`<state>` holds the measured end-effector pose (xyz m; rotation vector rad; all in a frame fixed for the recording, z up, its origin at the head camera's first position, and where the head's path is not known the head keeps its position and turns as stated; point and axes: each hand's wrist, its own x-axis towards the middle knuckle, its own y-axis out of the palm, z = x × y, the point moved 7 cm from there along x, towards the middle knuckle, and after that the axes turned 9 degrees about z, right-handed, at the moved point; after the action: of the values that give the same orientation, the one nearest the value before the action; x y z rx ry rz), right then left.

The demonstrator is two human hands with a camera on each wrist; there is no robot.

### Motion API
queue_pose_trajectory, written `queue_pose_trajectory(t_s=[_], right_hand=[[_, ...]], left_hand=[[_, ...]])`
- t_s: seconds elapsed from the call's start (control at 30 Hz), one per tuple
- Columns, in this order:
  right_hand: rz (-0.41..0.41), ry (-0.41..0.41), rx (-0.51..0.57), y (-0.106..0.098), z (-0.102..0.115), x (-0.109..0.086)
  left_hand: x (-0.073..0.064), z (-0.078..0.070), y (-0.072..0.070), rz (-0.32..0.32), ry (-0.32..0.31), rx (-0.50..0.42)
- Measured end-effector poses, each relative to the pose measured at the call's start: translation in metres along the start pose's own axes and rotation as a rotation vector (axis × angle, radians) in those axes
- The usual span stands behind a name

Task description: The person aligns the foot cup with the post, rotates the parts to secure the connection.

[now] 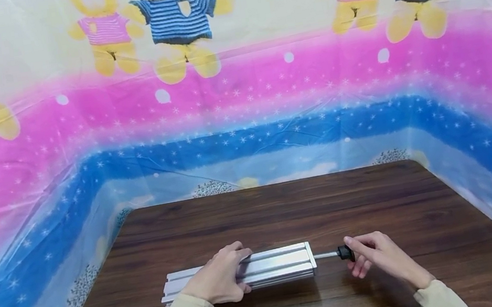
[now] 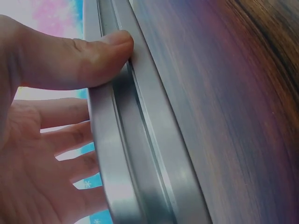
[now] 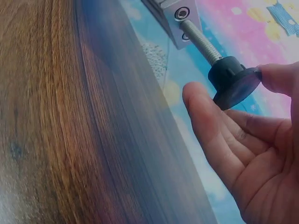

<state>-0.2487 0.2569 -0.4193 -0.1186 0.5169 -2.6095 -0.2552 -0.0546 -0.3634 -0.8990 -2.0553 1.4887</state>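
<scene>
A silver aluminium profile with long grooves lies lengthwise over the table. My left hand grips it near its middle, the thumb pressed on the grooved side and the fingers round the far side. From the plate on its right end, where screw heads show, a threaded rod sticks out. A black levelling foot with a round base sits on the rod's outer end. My right hand pinches the rim of that base between thumb and fingers.
Both hands work above a dark wood-grain table, toward its near side. A printed cloth with bears and pink and blue bands hangs round the back and sides.
</scene>
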Motion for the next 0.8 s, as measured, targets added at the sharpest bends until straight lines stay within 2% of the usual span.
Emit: queue_pose_trajectory(t_s=[0.27, 0.4, 0.53, 0.7, 0.8], right_hand=[[0.025, 0.096, 0.040, 0.005, -0.007, -0.001], [0.017, 0.110, 0.088, 0.004, -0.009, -0.005], [0.022, 0.018, 0.117, 0.003, -0.003, -0.012], [0.024, -0.138, 0.006, 0.002, 0.007, -0.018], [0.002, -0.163, -0.021, 0.000, 0.009, -0.019]], left_hand=[[-0.001, -0.003, -0.002, -0.006, 0.019, 0.006], [-0.002, -0.006, -0.003, -0.003, 0.029, -0.007], [-0.002, -0.006, -0.005, 0.001, 0.020, -0.025], [-0.003, -0.004, -0.003, 0.008, 0.012, -0.056], [-0.003, -0.004, -0.002, 0.013, 0.019, -0.067]])
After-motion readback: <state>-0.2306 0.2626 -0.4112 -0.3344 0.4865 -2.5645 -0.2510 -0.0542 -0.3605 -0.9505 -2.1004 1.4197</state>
